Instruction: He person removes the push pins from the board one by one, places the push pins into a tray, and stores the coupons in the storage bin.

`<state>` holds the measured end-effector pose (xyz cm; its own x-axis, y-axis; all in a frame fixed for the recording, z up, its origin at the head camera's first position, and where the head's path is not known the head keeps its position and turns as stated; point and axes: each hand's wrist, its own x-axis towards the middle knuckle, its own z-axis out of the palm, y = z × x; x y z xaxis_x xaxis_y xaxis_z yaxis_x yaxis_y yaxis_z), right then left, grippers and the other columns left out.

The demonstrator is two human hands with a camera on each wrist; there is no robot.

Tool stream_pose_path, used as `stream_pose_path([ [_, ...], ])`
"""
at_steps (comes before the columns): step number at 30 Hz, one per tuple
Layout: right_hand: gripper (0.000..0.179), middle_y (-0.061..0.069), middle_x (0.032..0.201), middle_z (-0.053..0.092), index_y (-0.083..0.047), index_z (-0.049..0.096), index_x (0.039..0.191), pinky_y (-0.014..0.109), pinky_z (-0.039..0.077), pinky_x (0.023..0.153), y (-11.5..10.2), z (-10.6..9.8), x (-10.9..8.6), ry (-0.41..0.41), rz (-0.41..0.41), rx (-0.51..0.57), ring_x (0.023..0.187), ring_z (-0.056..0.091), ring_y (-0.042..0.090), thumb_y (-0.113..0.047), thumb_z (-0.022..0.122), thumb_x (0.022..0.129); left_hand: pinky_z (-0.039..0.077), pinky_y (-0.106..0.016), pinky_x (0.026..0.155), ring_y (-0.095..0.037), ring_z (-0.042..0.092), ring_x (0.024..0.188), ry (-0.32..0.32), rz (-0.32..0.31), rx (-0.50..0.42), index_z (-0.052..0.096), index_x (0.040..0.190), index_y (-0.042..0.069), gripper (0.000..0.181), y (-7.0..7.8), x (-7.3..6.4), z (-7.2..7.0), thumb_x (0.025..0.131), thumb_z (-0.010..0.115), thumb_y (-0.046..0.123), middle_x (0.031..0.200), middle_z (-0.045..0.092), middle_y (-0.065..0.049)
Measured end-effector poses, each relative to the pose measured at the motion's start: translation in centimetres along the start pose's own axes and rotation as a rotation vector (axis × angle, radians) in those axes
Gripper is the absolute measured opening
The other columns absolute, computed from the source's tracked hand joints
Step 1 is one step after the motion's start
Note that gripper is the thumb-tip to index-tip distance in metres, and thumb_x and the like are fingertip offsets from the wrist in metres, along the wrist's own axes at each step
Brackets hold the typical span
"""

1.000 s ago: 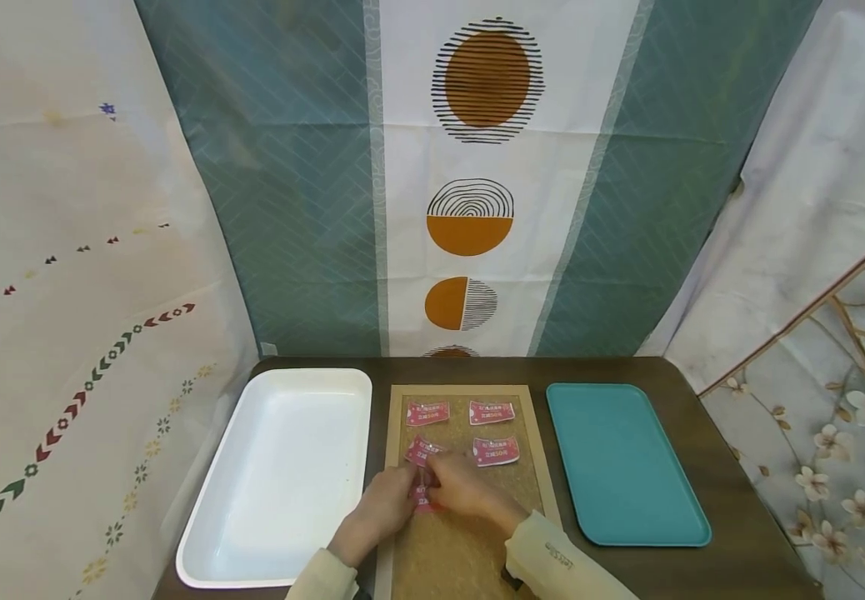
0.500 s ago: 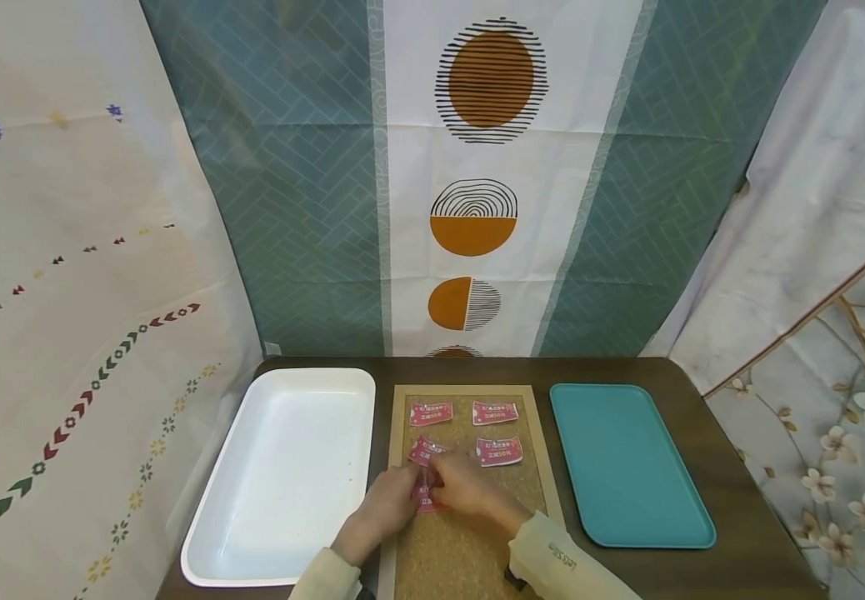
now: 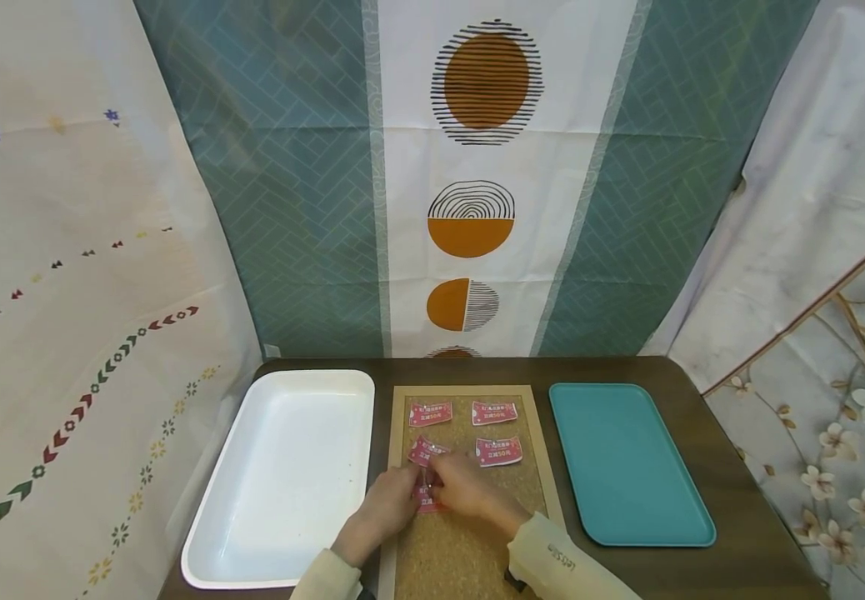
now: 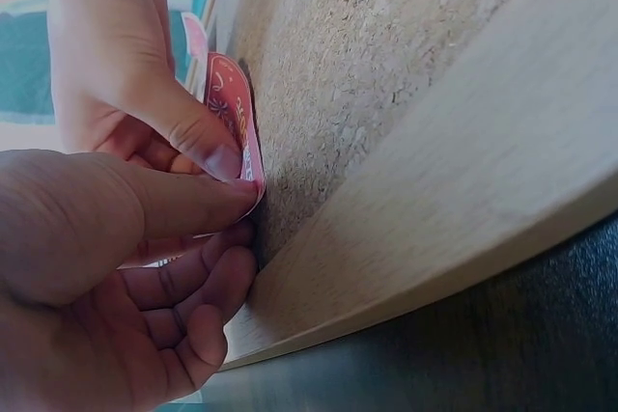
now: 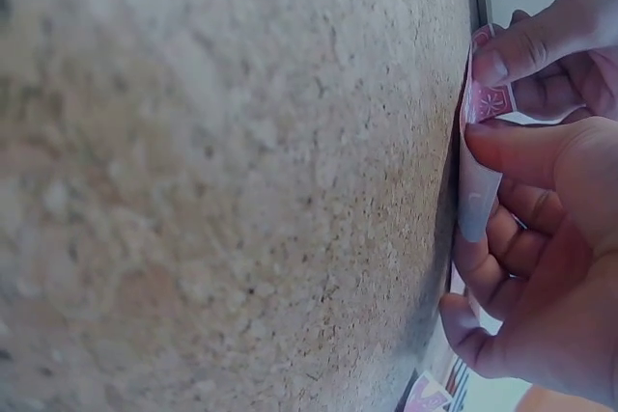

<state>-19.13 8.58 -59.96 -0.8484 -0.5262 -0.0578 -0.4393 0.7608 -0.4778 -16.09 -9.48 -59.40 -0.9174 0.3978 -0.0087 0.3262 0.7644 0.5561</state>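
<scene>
Low in the left column of coupons, a small red-and-pink paper coupon (image 3: 427, 500) lies at the cork board (image 3: 470, 558), partly covered by my hands. My left hand (image 3: 389, 500) pinches its left side; in the left wrist view the thumb (image 4: 208, 202) presses the printed face, with the other fingers curled. From the other side my right hand (image 3: 470, 487) pinches the same coupon. The right wrist view shows both thumbs on the coupon (image 5: 492, 103), whose pale lower part (image 5: 475, 200) bends away from the board. Just above, another coupon (image 3: 427, 451) sits tilted, overlapped by my right fingers.
Further coupons are on the board: one upper left (image 3: 431, 414), one upper right (image 3: 494, 413) and one below that (image 3: 498, 452). A white tray (image 3: 187, 557) stands left of the board, a teal tray (image 3: 631, 467) right. All rest on a dark brown table (image 3: 747, 533).
Both hands stay at the same coupon with only tiny finger movement. The head view shifts slightly.
</scene>
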Motion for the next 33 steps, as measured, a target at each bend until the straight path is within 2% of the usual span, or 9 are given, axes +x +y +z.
stream_pose_path([
  [7,0.015,-0.012,0.077,0.061,-0.016,0.068,0.088,0.042,0.044,0.085,-0.41,0.07,-0.09,0.015,-0.034,-0.076,0.074,0.052,0.007,-0.008,0.080,0.087,0.042,-0.024,0.053,-0.007,0.049,0.061,0.006,-0.001,0.003,0.067,0.107,0.002,0.020,-0.03,-0.01,0.10,0.088,0.074,-0.001,0.073,0.058,0.003],
  [16,0.016,-0.010,0.078,0.062,-0.017,0.067,0.088,0.048,0.046,0.089,-0.73,0.37,-0.15,0.041,-0.041,-0.151,0.074,0.053,0.010,-0.010,0.080,0.087,0.043,-0.024,0.054,-0.007,0.051,0.062,-0.006,-0.006,-0.016,0.067,0.112,0.001,0.024,0.11,-0.04,0.03,0.089,0.074,-0.001,0.075,0.060,0.003],
  [29,0.015,-0.010,0.081,0.063,-0.018,0.067,0.091,0.058,0.046,0.095,-0.81,0.67,-0.28,0.047,-0.022,-0.147,0.080,0.057,0.011,-0.012,0.081,0.089,0.044,-0.023,0.054,-0.007,0.051,0.062,0.006,0.008,-0.016,0.065,0.116,0.002,0.027,0.13,-0.06,-0.04,0.091,0.074,0.000,0.075,0.061,0.002],
  [33,0.016,-0.010,0.081,0.062,-0.018,0.067,0.090,0.063,0.044,0.101,-0.92,0.78,-0.35,0.049,-0.022,-0.147,0.079,0.055,0.011,-0.011,0.080,0.088,0.043,-0.023,0.054,-0.007,0.051,0.062,0.013,0.014,-0.009,0.065,0.115,0.003,0.025,0.09,-0.12,-0.01,0.092,0.074,0.000,0.075,0.061,0.003],
])
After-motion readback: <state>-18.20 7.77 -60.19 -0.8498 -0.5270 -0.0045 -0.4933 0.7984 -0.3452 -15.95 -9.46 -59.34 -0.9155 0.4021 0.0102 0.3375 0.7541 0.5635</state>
